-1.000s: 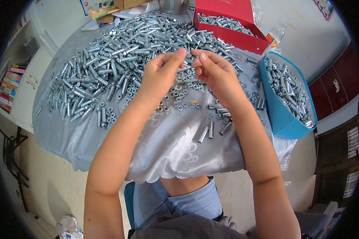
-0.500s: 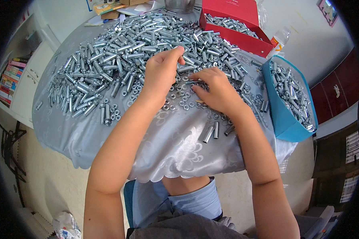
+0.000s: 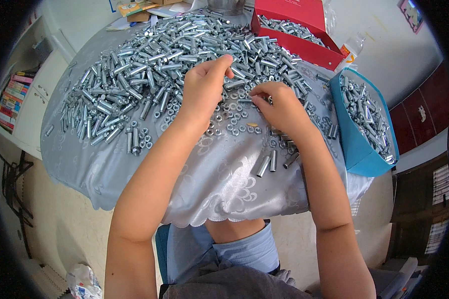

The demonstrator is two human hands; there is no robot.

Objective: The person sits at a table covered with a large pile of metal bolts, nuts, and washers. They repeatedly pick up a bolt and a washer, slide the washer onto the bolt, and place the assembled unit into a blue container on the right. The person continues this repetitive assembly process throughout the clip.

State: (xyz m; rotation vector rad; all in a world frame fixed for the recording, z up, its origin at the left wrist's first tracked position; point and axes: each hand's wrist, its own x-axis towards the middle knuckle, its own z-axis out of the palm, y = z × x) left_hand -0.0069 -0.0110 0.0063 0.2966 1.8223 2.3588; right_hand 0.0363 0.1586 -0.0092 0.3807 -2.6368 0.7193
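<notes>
Bolts [image 3: 184,55] are heaped across the grey-clothed table [image 3: 134,169], with loose nuts [image 3: 234,127] nearer the front. One bolt appears pinched in the left hand [image 3: 204,89]; the right hand [image 3: 279,107] is curled, fingertips on the nuts. Small, steady picks are advised. Bare cloth lies along the front edge; a blue bin [image 3: 354,144] crowds the right.

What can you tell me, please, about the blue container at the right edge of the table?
The blue container is an open-topped bin, apparently plastic, with smooth, plain bright blue walls. It sits at the right rim of the round table, partly overhanging the grey patterned tablecloth, and looks tilted. It holds many shiny metal sleeves and bolts like those heaped on the table. Neither hand touches it; the right hand works to its left. A red box stands behind it.
</notes>
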